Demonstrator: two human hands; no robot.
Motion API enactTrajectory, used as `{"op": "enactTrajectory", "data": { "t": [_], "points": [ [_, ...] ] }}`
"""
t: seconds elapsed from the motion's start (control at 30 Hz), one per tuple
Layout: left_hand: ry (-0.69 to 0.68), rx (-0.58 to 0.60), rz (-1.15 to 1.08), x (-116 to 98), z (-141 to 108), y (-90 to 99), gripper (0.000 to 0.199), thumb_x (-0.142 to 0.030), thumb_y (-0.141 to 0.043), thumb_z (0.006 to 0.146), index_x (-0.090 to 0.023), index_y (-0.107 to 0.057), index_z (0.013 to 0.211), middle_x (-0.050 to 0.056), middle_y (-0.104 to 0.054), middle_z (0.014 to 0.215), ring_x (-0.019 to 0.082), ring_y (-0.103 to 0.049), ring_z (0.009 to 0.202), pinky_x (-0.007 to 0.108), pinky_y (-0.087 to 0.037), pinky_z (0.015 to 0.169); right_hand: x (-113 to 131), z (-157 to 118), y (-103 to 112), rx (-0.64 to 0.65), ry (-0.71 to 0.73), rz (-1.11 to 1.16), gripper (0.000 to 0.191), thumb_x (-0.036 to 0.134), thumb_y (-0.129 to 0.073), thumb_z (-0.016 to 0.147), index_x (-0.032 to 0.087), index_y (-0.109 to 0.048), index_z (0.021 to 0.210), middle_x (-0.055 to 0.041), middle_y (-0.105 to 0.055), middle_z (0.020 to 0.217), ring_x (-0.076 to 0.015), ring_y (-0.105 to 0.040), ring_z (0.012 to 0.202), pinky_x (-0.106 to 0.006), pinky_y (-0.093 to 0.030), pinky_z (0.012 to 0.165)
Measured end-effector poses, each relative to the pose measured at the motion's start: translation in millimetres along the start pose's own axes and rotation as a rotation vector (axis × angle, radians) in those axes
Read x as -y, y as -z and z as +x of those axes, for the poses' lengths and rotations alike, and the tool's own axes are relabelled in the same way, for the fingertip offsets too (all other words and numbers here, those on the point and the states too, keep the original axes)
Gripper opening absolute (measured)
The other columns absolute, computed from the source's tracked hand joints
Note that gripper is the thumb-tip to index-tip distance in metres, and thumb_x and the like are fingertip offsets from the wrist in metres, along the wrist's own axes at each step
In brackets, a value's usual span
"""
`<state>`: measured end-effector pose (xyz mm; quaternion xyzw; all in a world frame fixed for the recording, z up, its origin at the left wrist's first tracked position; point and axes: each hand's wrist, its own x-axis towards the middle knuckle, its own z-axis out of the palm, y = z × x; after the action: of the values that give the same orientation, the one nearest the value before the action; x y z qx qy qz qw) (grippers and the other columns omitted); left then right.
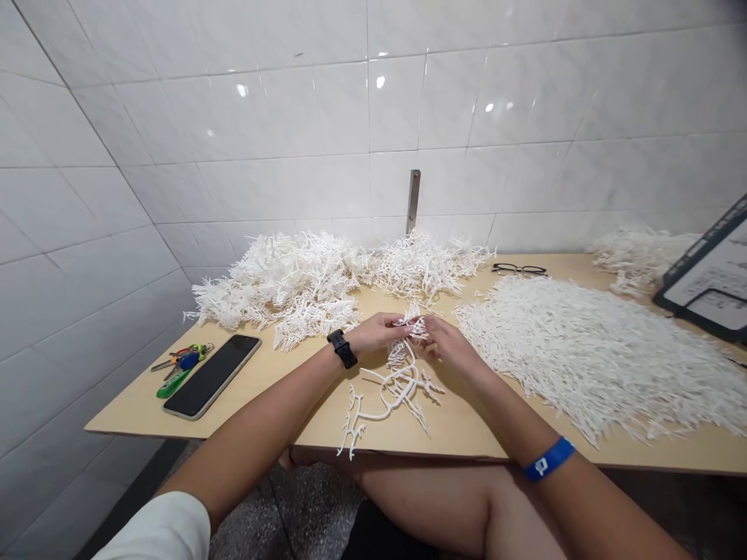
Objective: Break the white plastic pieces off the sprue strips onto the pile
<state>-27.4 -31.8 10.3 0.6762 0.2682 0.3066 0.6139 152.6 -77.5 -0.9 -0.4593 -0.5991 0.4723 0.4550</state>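
Note:
My left hand (382, 330) and my right hand (447, 342) meet over the middle of the table, both closed on a small white branched plastic piece (416, 327) with many thin tips. Just below them, a larger bare white branching sprue (402, 389) lies on the wood, one forked end reaching the front edge. More thin white sprigs (398, 355) show under my fingers, partly hidden by them. Where exactly the held piece joins the other strands, I cannot make out.
Heaps of white branched pieces (292, 280) lie along the tiled wall. A broad pile of loose white sprigs (595, 350) covers the right side. Glasses (519, 269), a phone (213, 376), keys (182, 361) and a dark-framed clipboard (709, 272) are on the table (134, 404).

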Motion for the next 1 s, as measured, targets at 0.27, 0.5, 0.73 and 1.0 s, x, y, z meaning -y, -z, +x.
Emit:
{"op": "enactTrajectory", "data": {
  "t": [0.27,0.5,0.73,1.0],
  "points": [
    [0.017,0.001,0.184,-4,-2,1.9,0.043,-0.053,-0.065,0.075,-0.010,-0.063,0.073,0.001,-0.055,0.066,0.010,-0.046,0.062,0.024,-0.034,0.062,7,1,15,0.108,0.003,-0.173,0.042,0.058,-0.064,0.075,0.016,-0.064,0.079,-0.0025,-0.060,0.071,-0.0127,-0.051,0.062,-0.027,-0.037,0.056],
    [0.021,0.005,0.270,-2,-1,1.0,0.046,-0.056,-0.059,0.078,-0.011,-0.060,0.073,0.001,-0.056,0.066,0.011,-0.046,0.061,0.024,-0.036,0.059,3,-2,11,0.258,-0.112,0.030,0.039,0.053,-0.069,0.073,0.015,-0.060,0.072,0.0004,-0.053,0.064,-0.0107,-0.047,0.059,-0.027,-0.034,0.057],
    [-0.040,-0.046,0.354,4,2,0.2,0.050,-0.058,-0.054,0.082,-0.011,-0.065,0.095,0.007,-0.066,0.089,0.017,-0.057,0.081,0.027,-0.044,0.074,2,0,5,0.054,-0.030,-0.163,0.040,0.050,-0.069,0.070,0.015,-0.068,0.089,-0.0017,-0.058,0.067,-0.0141,-0.049,0.061,-0.029,-0.035,0.058],
    [-0.003,-0.059,0.218,7,2,-3.3,0.055,-0.062,-0.061,0.074,-0.011,-0.070,0.093,0.008,-0.069,0.092,0.019,-0.059,0.087,0.028,-0.045,0.079,1,0,2,0.100,-0.059,-0.152,0.041,0.054,-0.072,0.065,0.014,-0.062,0.067,0.0004,-0.050,0.060,-0.0118,-0.041,0.058,-0.028,-0.029,0.056]
  ]
}}
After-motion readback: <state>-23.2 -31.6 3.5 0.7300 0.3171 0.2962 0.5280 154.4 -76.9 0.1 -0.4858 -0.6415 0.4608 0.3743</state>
